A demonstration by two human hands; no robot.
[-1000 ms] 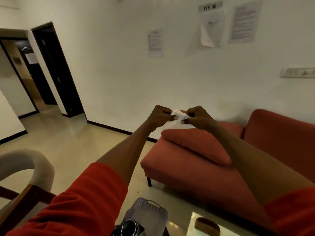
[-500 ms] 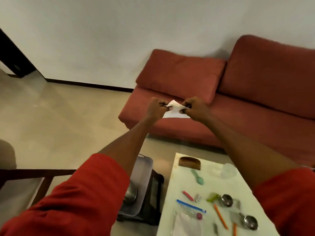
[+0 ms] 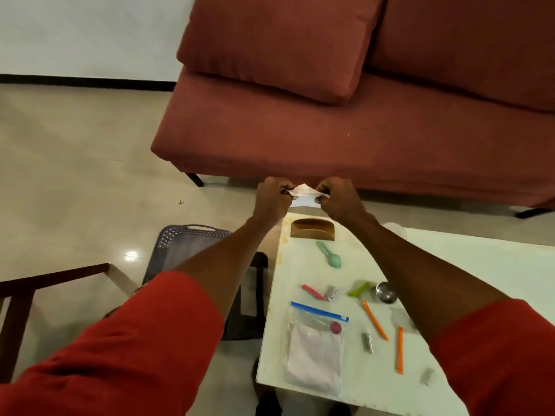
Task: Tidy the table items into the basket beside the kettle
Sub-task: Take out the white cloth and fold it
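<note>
At frame centre, a small crumpled white paper [image 3: 304,197] is pinched between the left hand [image 3: 271,199] and right hand [image 3: 341,199], fingers curled. Lower left, the grey perforated plastic basket [image 3: 180,244]; its contents are hidden. Lower right, a clear zip bag [image 3: 315,352] holding white material lies on the white table [image 3: 480,265].

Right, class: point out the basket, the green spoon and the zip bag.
basket [image 3: 192,232]: head view, far rim by its handle.
green spoon [image 3: 334,260]: head view, on its bowl.
zip bag [image 3: 313,355]: head view, middle of the clear pouch.
</note>
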